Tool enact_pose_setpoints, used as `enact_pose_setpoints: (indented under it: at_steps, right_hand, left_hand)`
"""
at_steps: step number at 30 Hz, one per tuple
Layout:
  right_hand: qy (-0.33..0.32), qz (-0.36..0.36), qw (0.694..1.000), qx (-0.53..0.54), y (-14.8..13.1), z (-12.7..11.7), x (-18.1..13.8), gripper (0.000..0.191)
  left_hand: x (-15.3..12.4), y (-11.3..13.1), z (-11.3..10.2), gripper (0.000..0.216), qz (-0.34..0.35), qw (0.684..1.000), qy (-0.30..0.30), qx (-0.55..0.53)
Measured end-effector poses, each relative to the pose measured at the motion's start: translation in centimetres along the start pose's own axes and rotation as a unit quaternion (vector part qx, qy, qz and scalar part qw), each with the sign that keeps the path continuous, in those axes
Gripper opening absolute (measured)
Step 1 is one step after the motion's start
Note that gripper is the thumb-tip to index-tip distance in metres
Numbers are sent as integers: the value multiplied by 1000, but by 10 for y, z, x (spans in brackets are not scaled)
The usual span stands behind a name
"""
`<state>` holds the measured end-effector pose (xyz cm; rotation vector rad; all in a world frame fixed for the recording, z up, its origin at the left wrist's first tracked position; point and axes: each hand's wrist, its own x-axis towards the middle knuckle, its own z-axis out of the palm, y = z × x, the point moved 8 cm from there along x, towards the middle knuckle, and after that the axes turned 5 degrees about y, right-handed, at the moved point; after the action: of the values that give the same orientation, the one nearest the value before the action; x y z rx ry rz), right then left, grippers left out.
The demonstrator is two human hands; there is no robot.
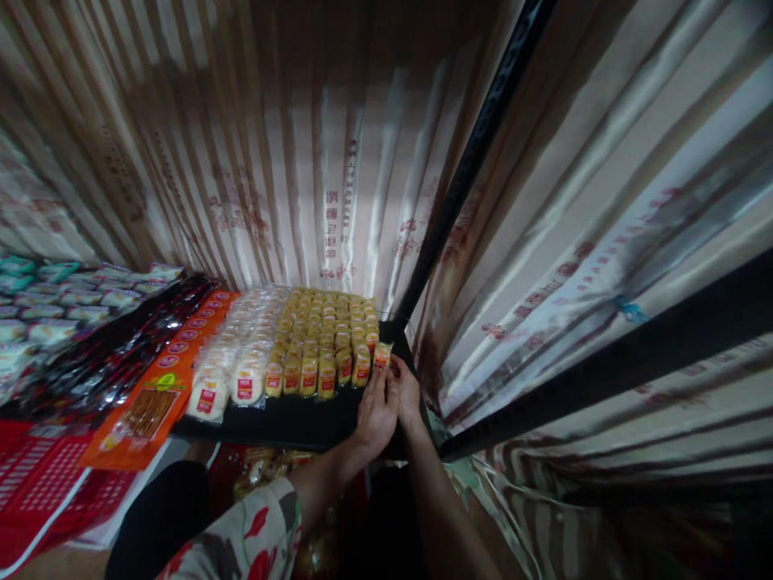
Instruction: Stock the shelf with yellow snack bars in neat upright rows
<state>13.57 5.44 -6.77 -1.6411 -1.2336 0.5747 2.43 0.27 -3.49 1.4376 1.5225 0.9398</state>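
Well, nearest on my feed, at six o'clock, the left hand [379, 409] has its fingers gripping a yellow packet [382, 351] at the right end of the front row, above the black shelf [302, 423], while the right hand [407, 388] bends in at its edge, its grip hidden from me. I'd square the label outward, flush with the neighbouring packet [361, 369] at nine o'clock, pressing gently to spare the yellow rows [326, 318] at ten, before the curtain [368, 177] at twelve.
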Motion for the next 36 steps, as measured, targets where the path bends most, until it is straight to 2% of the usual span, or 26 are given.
enact_pose_setpoints:
  at_steps: [7,16,21,28,36]
  right_hand:
    - [-20,-1,997,-69,0,18,11,40]
    - [32,-21,999,15,-9,17,5,56]
    - [32,-40,999,12,-16,24,1,50]
    - [46,-45,998,-4,-17,27,-2,44]
    - [65,-49,997,-15,-14,23,-5,53]
  left_hand:
    - [2,-10,-4,48,-23,999,1,38]
    - [3,-25,-13,46,-39,997,30,60]
    - [5,-28,-18,46,-29,997,39,55]
    - [15,-43,-17,42,-51,998,43,19]
    - [15,-43,-22,42,-55,996,64,30]
